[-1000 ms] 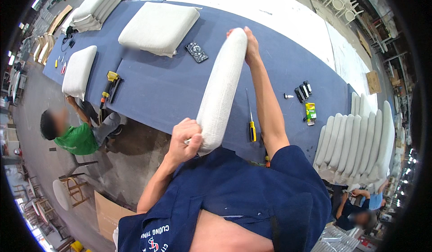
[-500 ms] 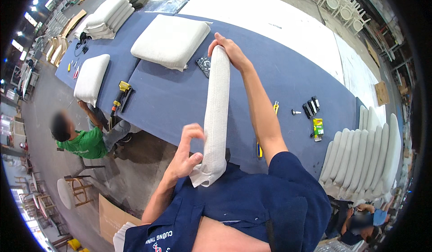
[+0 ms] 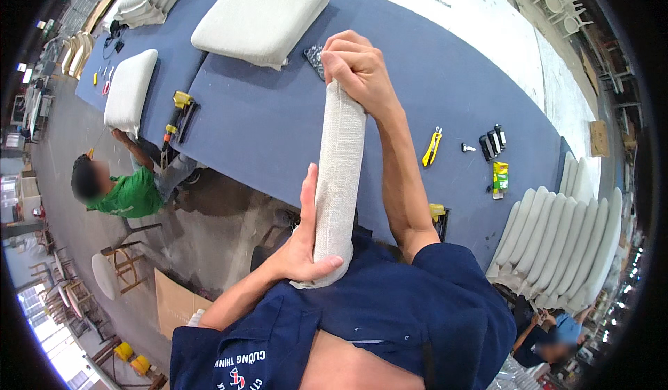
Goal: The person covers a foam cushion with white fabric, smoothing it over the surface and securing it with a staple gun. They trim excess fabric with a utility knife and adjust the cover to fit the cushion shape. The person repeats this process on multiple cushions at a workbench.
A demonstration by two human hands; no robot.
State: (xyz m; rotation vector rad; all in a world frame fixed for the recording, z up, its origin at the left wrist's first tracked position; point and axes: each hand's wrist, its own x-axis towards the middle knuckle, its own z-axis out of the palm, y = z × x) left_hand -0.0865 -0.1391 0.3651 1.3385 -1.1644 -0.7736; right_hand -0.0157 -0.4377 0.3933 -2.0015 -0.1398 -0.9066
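Observation:
A light grey fabric-covered seat cushion [image 3: 341, 174] stands on its narrow edge in front of my body, its long side running away from me. Closed over its far end, my right hand [image 3: 358, 70] pinches the fabric there with thumb and bent fingers. My left hand [image 3: 300, 247] holds the near end, its thumb across the front and its fingers stretched along the left side. Loose cloth hangs at the near bottom corner. Just beyond my right hand lies a dark speckled flat object [image 3: 314, 60], partly hidden.
On the blue-covered table [image 3: 257, 125] lie another cushion [image 3: 261, 21], a staple gun [image 3: 175, 122], a yellow utility knife [image 3: 432, 146], a key [image 3: 467, 148] and a green-yellow packet [image 3: 499, 180]. Several cushions [image 3: 557, 244] stand stacked at right. A person in green [image 3: 132, 192] sits at left with a cushion [image 3: 132, 91].
My right hand has gone from lying open over the far end to gripping it. My left hand has moved from beside the cushion onto its near end. The view has shifted.

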